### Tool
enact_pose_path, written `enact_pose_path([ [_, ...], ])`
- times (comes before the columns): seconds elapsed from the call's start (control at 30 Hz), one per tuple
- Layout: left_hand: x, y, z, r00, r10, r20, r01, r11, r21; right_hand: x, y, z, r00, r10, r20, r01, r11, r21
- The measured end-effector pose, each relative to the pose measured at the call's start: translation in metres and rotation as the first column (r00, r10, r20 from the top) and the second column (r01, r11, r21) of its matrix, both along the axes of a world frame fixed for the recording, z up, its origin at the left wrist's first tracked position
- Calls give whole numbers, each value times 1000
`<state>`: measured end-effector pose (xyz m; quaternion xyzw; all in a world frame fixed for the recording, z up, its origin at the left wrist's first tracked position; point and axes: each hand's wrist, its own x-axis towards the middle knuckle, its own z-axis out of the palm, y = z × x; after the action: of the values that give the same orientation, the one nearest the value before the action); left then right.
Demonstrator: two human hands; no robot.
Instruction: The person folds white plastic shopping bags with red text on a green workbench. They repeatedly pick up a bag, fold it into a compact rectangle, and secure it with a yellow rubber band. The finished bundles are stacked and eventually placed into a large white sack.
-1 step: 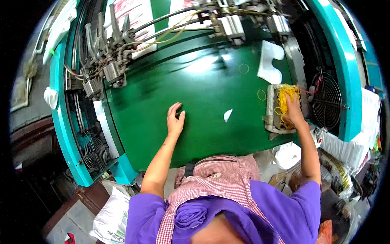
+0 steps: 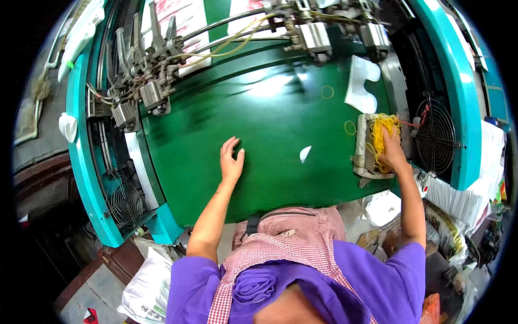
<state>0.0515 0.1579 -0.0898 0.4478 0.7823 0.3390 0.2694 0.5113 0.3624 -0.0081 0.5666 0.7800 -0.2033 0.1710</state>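
Observation:
Over the green belt [image 2: 253, 183], my left hand [image 2: 231, 163] hovers or rests with its fingers loosely curled and apart, holding nothing. My right hand [image 2: 394, 155] reaches into a shallow pale box [image 2: 362, 143] at the belt's right edge. Its fingers are closed among a heap of yellow rubber bands [image 2: 380, 141]; their tips are partly hidden. Single rubber bands [image 2: 350, 128] lie beside the box and farther back. A small white half-round scrap [image 2: 305, 154] lies between my hands. Beyond the box is a white cut-out piece [image 2: 360, 86] with a notched side.
A metal bar with clamps [image 2: 156, 96] and metal blocks [image 2: 315, 38] crosses the far side. Teal machine frames [image 2: 81, 178] stand left and right, with round fan guards [image 2: 436, 136] beside them. White printed sheets [image 2: 186, 40] lie beyond the bar. White sacks [image 2: 145, 286] lie below left.

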Motion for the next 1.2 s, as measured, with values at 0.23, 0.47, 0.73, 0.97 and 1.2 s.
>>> enact_pose_path([
  [0.23,-86,-34,-25,873,-107,-477,98,994,-44,-3,-1,31,994,7,-112,-1,999,53],
  [0.47,-149,-36,-30,761,-177,-624,183,982,-55,-30,-3,67,1000,-22,-7,23,985,172],
  [0.73,-154,-35,-39,732,-154,-664,216,976,12,-95,-110,41,879,-45,-474,255,886,389],
  [0.97,-157,-40,-43,737,-156,-657,198,980,-11,-171,-182,-87,954,-263,-148,300,875,380],
  [1.2,-160,-38,-44,740,-150,-655,213,977,18,-247,23,-72,863,28,-505,339,709,619],
])
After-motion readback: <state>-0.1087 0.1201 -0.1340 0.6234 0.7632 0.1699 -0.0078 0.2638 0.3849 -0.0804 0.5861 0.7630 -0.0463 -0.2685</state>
